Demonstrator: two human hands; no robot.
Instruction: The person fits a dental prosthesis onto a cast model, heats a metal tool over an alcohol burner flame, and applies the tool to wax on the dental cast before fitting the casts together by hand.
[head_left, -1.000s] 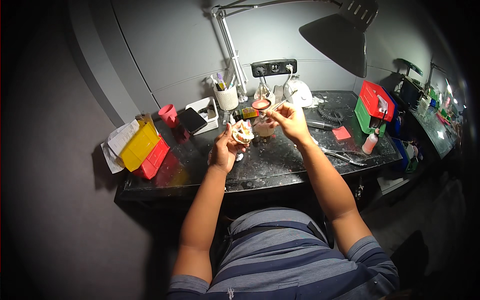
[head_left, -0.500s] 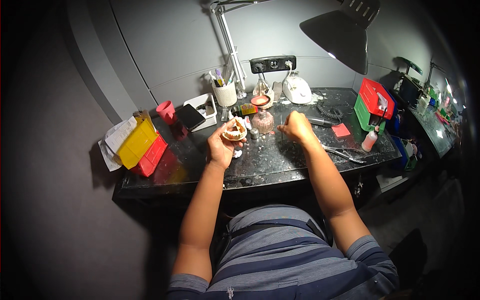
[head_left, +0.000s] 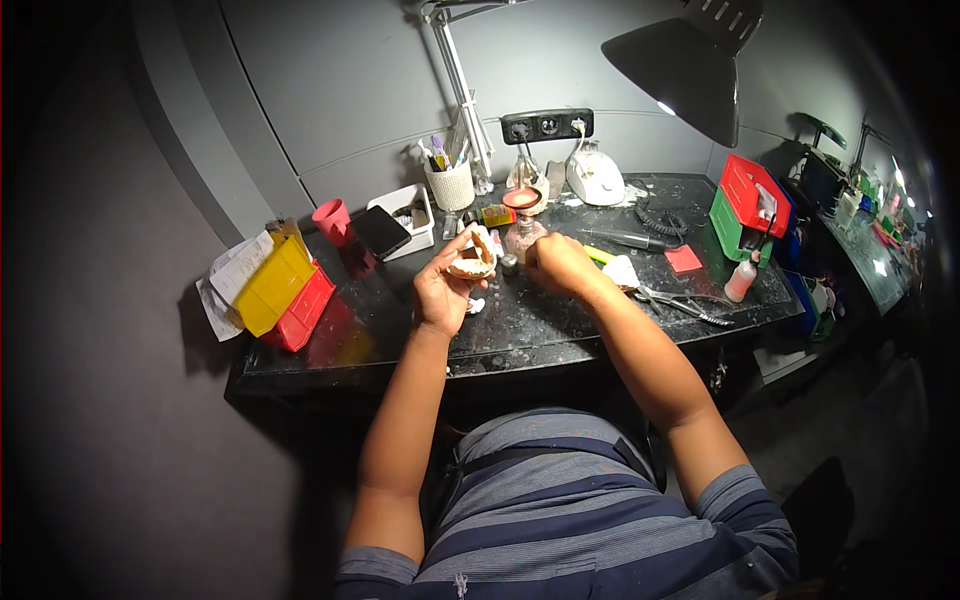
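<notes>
My left hand (head_left: 445, 285) is closed round a cream dental cast (head_left: 470, 268), held above the dark desk. My right hand (head_left: 558, 262) has curled fingers; what they hold is hidden. Just behind it stands a glass jar with pink contents (head_left: 523, 232), partly covered by the hand. A red-rimmed round dish (head_left: 521, 198) is above the jar, and a small metal pot (head_left: 509, 263) sits between my hands. To the right of my right hand are a yellow-green item (head_left: 598, 254) and a white lump (head_left: 622, 275).
Stacked bins with papers (head_left: 280, 285), a pink cup (head_left: 333, 222), phone (head_left: 384, 234) and pen holder (head_left: 450, 187) stand left. Pliers (head_left: 690, 305), a pink bottle (head_left: 740, 281) and red-green bins (head_left: 745, 205) are right. A lamp (head_left: 675, 75) hangs overhead on the right.
My right hand came down from beside the red-rimmed dish, then shifted left toward the jar, exposing the yellow-green item and white lump. The cast in my left hand is turned differently.
</notes>
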